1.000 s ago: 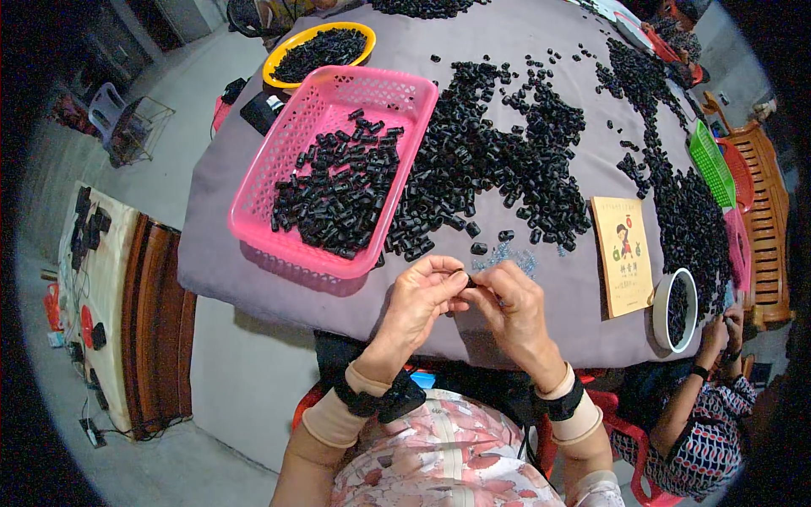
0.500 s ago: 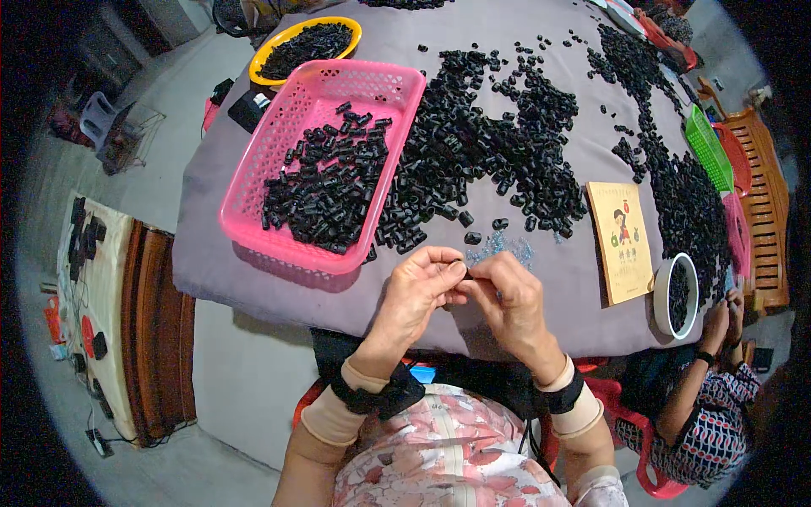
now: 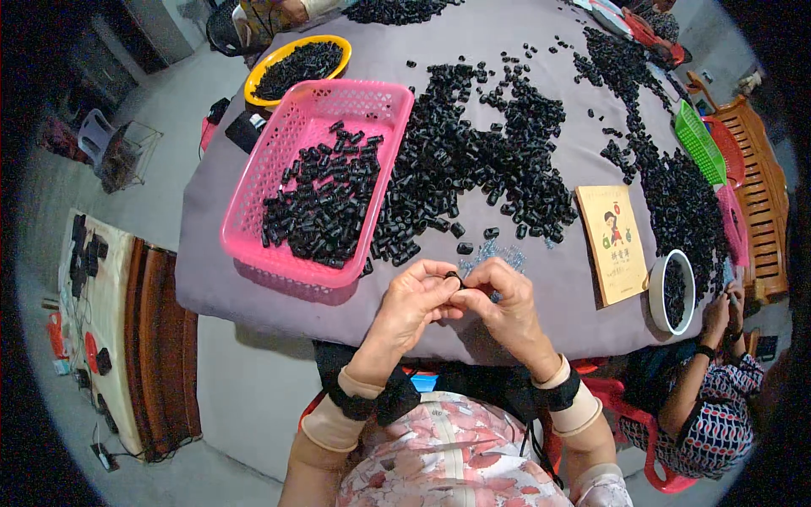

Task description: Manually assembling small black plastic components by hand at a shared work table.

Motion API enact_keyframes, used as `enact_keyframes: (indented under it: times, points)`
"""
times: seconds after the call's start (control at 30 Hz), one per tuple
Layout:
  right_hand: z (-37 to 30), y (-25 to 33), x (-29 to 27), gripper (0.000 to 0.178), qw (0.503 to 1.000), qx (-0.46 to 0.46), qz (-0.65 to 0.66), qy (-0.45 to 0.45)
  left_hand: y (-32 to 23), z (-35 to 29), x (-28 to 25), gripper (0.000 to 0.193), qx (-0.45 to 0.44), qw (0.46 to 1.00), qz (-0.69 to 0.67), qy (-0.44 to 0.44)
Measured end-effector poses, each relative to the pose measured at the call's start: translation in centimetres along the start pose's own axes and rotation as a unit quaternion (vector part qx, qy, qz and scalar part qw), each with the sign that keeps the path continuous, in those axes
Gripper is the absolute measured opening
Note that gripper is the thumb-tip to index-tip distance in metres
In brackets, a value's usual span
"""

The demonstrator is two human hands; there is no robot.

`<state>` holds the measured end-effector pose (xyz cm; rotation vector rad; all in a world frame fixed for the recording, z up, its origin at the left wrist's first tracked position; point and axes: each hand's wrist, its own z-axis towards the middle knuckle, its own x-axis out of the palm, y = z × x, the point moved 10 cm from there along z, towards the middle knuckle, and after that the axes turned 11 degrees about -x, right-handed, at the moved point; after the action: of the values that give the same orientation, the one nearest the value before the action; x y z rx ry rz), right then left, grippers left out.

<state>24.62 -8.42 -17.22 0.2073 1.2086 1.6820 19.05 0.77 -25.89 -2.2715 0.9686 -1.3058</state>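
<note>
Just above the table's front edge, my two hands meet fingertip to fingertip. My left hand [image 3: 407, 311] is closed in a pinch round a small black plastic piece [image 3: 454, 276], partly hidden by the fingers. My right hand [image 3: 510, 311] is closed too, its thumb and forefinger pressed together against that piece; whatever else they hold is hidden. Right behind my fingers lies a small pile of tiny clear-blue pieces [image 3: 500, 252]. Beyond it spreads a large heap of short black tubular pieces [image 3: 473, 144]. A pink basket [image 3: 241, 198] to the left holds many similar ones.
A yellow bowl [image 3: 256, 83] of black pieces stands at the far left. To the right lie a tan booklet [image 3: 610, 245] and a white bowl [image 3: 656, 296] with black parts. Green basket [image 3: 699, 142] stands at the right edge. A co-worker's hands [image 3: 725, 314] work at the far right.
My hands stay together in nearly the same place, with the black piece now showing more between the fingertips. The whole view has shifted slightly.
</note>
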Motion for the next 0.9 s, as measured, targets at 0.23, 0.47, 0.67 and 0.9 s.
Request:
enact_keyframes:
  times: [0.23, 0.47, 0.67, 0.9]
  points:
    - [-0.2, -0.1, 0.3, 0.019, 0.999, 0.039, 0.012, 0.019, 0.3, 0.7, 0.1, 0.023, 0.04, 0.995, -0.051, 0.079]
    - [1.1, 0.9, 1.2, 0.035, 0.994, 0.035, 0.037, 0.094, -1.0, -0.6, 1.6, 0.024, 0.027, 0.994, -0.021, 0.099]
    - [0.4, 0.2, 2.1, 0.038, 0.986, 0.036, 0.082, 0.142, -0.3, -0.5, 1.4, 0.02, 0.016, 0.995, -0.01, 0.099]
    - [-0.4, 0.2, 1.0, 0.034, 0.982, 0.068, 0.144, 0.103, 0.1, -1.1, 2.7, 0.02, -0.025, 0.988, -0.044, 0.143]
